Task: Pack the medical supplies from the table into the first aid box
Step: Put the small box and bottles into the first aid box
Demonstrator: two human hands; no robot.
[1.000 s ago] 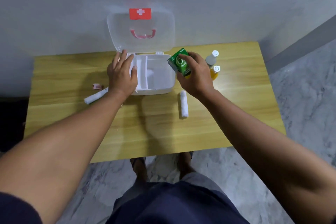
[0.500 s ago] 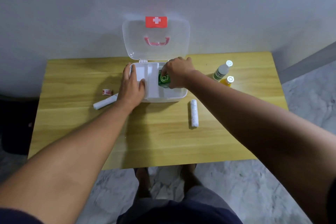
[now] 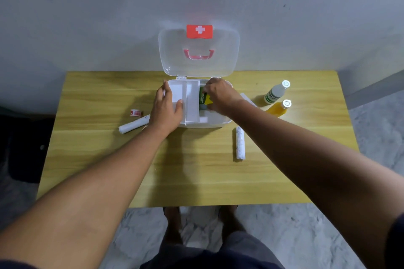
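Wooden table (image 3: 196,181) — right hand (image 3: 220,98) grip clamped on green carton (image 3: 203,99) inside first aid box (image 3: 209,123); left hand (image 3: 166,111) flat, fingers apart.

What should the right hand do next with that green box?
Probably let go and lift out: the right hand has the green cardboard box down inside the open white plastic first aid box, which the left hand steadies. The clear bottle waits nearby.

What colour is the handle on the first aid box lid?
Pink-red handle, seen through the clear lid in the head view.
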